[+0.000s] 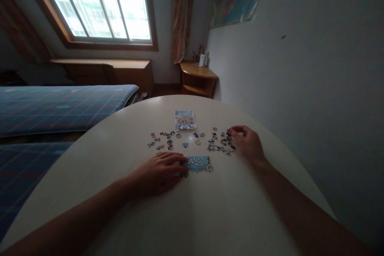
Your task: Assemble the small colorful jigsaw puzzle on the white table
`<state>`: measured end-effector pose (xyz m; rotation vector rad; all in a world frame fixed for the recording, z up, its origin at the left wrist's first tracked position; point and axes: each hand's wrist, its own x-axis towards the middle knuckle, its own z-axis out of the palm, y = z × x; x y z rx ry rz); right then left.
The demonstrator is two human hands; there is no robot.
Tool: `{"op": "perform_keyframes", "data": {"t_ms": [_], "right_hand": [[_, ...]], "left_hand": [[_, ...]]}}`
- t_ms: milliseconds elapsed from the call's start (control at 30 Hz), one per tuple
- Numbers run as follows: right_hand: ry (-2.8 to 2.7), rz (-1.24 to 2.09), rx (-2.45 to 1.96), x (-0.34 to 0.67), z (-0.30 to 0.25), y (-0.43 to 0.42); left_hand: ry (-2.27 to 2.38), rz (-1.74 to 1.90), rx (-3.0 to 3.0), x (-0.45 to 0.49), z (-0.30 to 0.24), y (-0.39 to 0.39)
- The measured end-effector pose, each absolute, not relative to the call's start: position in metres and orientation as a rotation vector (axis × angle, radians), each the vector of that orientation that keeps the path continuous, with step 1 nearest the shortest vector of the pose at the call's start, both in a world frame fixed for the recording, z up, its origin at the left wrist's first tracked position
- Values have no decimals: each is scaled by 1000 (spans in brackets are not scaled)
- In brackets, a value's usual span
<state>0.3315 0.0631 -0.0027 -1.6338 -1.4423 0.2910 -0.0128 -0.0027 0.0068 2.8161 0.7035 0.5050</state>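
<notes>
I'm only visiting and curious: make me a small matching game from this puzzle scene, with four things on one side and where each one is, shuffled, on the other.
Things
1. left hand
2. right hand
3. picture card
4. wooden corner stand

Places
A. beyond the table, beside the curtain
B. at the pile of loose puzzle pieces
C. on the table's far side, past the pieces
D. resting on the end of the joined blue puzzle strip

Pairs: 1-D, 2-B, 3-C, 4-A
</notes>
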Motion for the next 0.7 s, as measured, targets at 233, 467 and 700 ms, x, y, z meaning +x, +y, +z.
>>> {"op": "perform_keyframes", "data": {"t_ms": [233,467,700], "right_hand": [[-1390,289,-1706,340,-7,68],[-1370,299,-1722,348,-9,75],[-1383,305,-1772,354,-12,77]], "left_hand": [[707,507,2811,-13,6,-3],[707,502,2810,-14,5,-2],[688,525,2799,-13,7,-3]]}}
